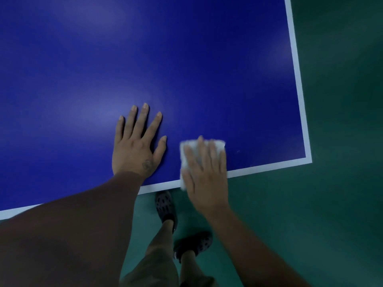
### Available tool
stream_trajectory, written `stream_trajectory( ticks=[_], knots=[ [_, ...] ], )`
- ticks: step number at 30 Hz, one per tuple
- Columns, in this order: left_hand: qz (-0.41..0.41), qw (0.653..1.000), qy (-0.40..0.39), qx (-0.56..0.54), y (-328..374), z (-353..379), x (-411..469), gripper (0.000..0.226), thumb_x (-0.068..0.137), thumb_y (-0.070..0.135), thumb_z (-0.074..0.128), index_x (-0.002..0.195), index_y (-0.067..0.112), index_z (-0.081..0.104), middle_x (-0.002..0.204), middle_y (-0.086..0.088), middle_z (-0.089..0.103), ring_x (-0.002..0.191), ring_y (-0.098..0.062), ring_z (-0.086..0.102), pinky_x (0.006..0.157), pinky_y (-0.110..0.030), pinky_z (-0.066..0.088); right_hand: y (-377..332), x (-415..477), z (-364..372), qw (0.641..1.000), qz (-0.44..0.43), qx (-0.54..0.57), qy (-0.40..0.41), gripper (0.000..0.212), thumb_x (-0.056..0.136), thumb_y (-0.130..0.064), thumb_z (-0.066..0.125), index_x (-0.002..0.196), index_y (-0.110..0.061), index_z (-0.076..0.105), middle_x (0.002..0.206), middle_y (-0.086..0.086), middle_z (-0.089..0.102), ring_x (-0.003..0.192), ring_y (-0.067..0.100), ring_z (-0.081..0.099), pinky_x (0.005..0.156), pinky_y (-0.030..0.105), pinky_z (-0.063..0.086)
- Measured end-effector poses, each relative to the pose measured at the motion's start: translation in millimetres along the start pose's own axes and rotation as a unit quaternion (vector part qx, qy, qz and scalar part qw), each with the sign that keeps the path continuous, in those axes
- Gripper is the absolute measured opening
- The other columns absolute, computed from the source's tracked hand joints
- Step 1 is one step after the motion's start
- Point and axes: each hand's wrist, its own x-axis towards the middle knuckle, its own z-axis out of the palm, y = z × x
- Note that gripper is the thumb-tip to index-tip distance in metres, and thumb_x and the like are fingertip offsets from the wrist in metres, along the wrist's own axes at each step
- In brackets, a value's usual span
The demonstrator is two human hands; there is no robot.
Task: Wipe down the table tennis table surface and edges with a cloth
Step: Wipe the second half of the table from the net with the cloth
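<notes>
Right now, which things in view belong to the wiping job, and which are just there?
Job: blue table tennis table with white edge line; white folded cloth under the flat right hand; left hand resting flat on the table.
Not the job: green floor; dark perforated clogs; olive trousers.

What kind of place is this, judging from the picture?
Probably an indoor sports or games room: a blue table tennis table with a white edge line stands on a smooth green floor.
</notes>
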Motion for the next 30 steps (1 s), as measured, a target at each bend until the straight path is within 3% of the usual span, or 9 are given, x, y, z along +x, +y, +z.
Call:
stream_trajectory(
  ticks=[3,5,8,10,12,16,20,25,30],
  knots=[
    [-0.002,1.0,-0.003,-0.008,0.9,-3.6,0.3,0.068,0.11,0.06,0.025,0.172,0.032,0.02,0.182,0.0,0.008,0.168,-0.027,0.002,0.135,-0.055,0.008,26.2,-58.0,-1.0,0.998,-0.011,-0.039,-0.053,0.062,0.116,-0.051,0.015,0.174,-0.03,0.007,0.182,0.009,-0.003,0.168,0.035,0.002,0.132,0.065,0.01],
    [-0.002,1.0,-0.007,-0.01,2.1,-5.9,-0.6,0.068,0.11,0.059,0.025,0.172,0.032,0.021,0.182,-0.001,0.008,0.168,-0.027,0.001,0.135,-0.055,0.007,61.8,-52.4,-12.7,0.994,0.051,-0.077,-0.058,0.064,0.115,-0.047,0.003,0.174,-0.023,0.003,0.181,0.015,-0.003,0.167,0.039,0.003,0.131,0.067,0.011],
    [-0.001,1.0,-0.015,-0.007,3.0,-7.2,-1.0,0.068,0.11,0.059,0.024,0.172,0.032,0.021,0.182,-0.001,0.008,0.168,-0.026,0.0,0.135,-0.055,0.007,108.7,-1.2,-34.0,0.971,0.228,-0.069,-0.028,0.062,0.116,-0.038,0.017,0.174,-0.016,0.01,0.18,0.02,-0.002,0.167,0.041,-0.001,0.131,0.067,0.007],
    [-0.001,1.0,-0.016,-0.003,3.2,-8.0,-0.6,0.068,0.11,0.059,0.024,0.172,0.032,0.02,0.182,-0.001,0.007,0.168,-0.026,0.0,0.135,-0.055,0.007,108.5,46.2,-46.1,0.958,0.287,-0.023,0.005,0.063,0.118,-0.04,0.027,0.174,-0.021,0.007,0.181,0.019,0.0,0.166,0.041,0.003,0.131,0.069,0.006],
    [-0.001,1.0,-0.011,-0.007,3.1,-7.3,-0.9,0.068,0.11,0.059,0.025,0.172,0.031,0.021,0.182,-0.001,0.009,0.168,-0.027,0.001,0.135,-0.055,0.008,75.3,76.1,-45.8,0.969,0.247,-0.014,0.026,0.061,0.117,-0.044,0.022,0.174,-0.025,0.01,0.18,0.017,0.006,0.166,0.04,0.009,0.131,0.069,0.011],
    [0.0,1.0,0.003,-0.011,2.5,-4.9,-1.3,0.067,0.11,0.058,0.028,0.171,0.031,0.025,0.181,-0.002,0.012,0.168,-0.028,0.005,0.134,-0.055,0.01,-10.6,38.3,-12.5,0.999,0.05,-0.002,0.014,0.061,0.117,-0.05,0.02,0.174,-0.032,0.01,0.182,0.01,0.005,0.168,0.033,0.003,0.134,0.063,0.007],
    [-0.001,1.0,0.001,-0.005,0.7,-2.4,-1.0,0.068,0.11,0.06,0.026,0.172,0.033,0.021,0.182,-0.001,0.009,0.168,-0.026,0.002,0.135,-0.055,0.009,8.8,-16.7,0.5,1.0,0.001,0.001,-0.011,0.06,0.117,-0.052,0.023,0.174,-0.036,0.011,0.183,0.004,0.002,0.169,0.029,0.0,0.135,0.06,0.005],
    [-0.004,1.0,0.003,-0.012,0.6,-2.7,-2.4,0.067,0.111,0.06,0.026,0.172,0.034,0.02,0.182,0.001,0.009,0.168,-0.025,0.002,0.135,-0.055,0.009,114.0,-0.1,-32.3,0.986,0.163,-0.04,-0.008,0.064,0.115,-0.043,0.014,0.173,-0.018,0.019,0.18,0.018,0.009,0.167,0.04,0.007,0.131,0.067,0.011],
    [-0.003,1.0,0.012,-0.017,4.4,-4.3,-3.2,0.066,0.111,0.06,0.026,0.172,0.035,0.02,0.181,0.002,0.011,0.168,-0.025,0.004,0.135,-0.054,0.008,146.1,28.5,-54.5,0.935,0.349,0.038,0.057,0.064,0.114,-0.048,0.013,0.174,-0.028,0.011,0.181,0.015,0.004,0.167,0.039,0.002,0.132,0.066,0.003]
  ],
)
